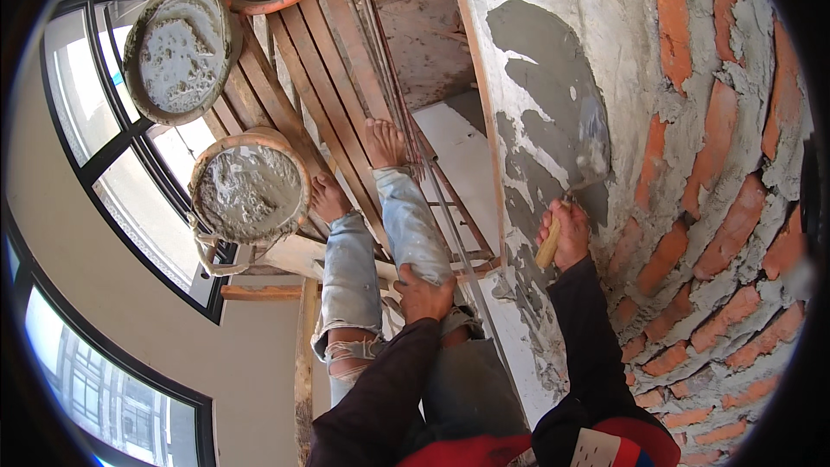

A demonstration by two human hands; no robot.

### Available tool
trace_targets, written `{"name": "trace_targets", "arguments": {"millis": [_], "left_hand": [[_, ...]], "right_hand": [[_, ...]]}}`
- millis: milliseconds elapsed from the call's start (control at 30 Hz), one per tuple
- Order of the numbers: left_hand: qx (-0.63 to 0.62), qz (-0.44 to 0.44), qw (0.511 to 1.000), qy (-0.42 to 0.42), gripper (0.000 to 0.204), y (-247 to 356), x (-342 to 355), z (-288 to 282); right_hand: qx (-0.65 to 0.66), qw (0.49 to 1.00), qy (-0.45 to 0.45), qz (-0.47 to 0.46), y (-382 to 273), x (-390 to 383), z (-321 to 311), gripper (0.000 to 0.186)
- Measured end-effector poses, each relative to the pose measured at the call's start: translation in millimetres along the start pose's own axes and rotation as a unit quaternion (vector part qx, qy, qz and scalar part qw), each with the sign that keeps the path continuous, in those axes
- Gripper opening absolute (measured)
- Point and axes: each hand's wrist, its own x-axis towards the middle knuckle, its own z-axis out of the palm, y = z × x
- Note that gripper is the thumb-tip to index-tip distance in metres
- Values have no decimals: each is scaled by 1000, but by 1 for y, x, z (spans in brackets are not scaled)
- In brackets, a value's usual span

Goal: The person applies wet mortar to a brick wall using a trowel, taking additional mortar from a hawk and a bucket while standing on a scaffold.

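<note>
Two hands are seen from above; a wooden-handled trowel (pixel 577 151) is gripped in the closed right hand (pixel 566 233), its blade pressed against wet grey plaster (pixel 540 69) on the brick wall (pixel 718 207) at right; the left hand (pixel 424 294) is rested, fingers curled, on a jeans-clad knee (pixel 415 242); mortar buckets (pixel 249 190) are set on planks at left.

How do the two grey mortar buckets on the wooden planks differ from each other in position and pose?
The upper bucket sits farther from the person's bare feet, out by the window; the lower bucket stands right beside the left foot. The upper bucket lies wholly on the planks; the lower bucket hangs partly over their end. Both are round, mortar-crusted and hold grey mortar.
</note>
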Motion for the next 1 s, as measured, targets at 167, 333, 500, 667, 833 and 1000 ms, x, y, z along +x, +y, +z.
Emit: {"name": "trace_targets", "arguments": {"millis": [167, 333, 500, 667, 833, 1000], "left_hand": [[12, -35, 999, 16, 94, 11, -5, -5], [1, -15, 1000, 24, 96, 15, -6, -2], [12, -26, 999, 34, 96, 9, -4, -2], [41, -23, 999, 10, 97, 27, -8, -3], [16, -38, 999, 29, 98, 11, 1, 0], [19, -35, 999, 31, 98, 15, 3, 5]], "right_hand": [[-105, 994, 42, 10, 50, -10, 27, 12], [-332, 931, 79, -130, 45, 140, 92, 28], [-362, 920, 149, -36, 0, 200, 167, 34], [-343, 891, 190, -229, -14, 242, 134, 34], [-98, 985, 70, -121, -77, 146, 166, 30], [-67, 988, 37, -132, -107, 86, 118, 26]]}}
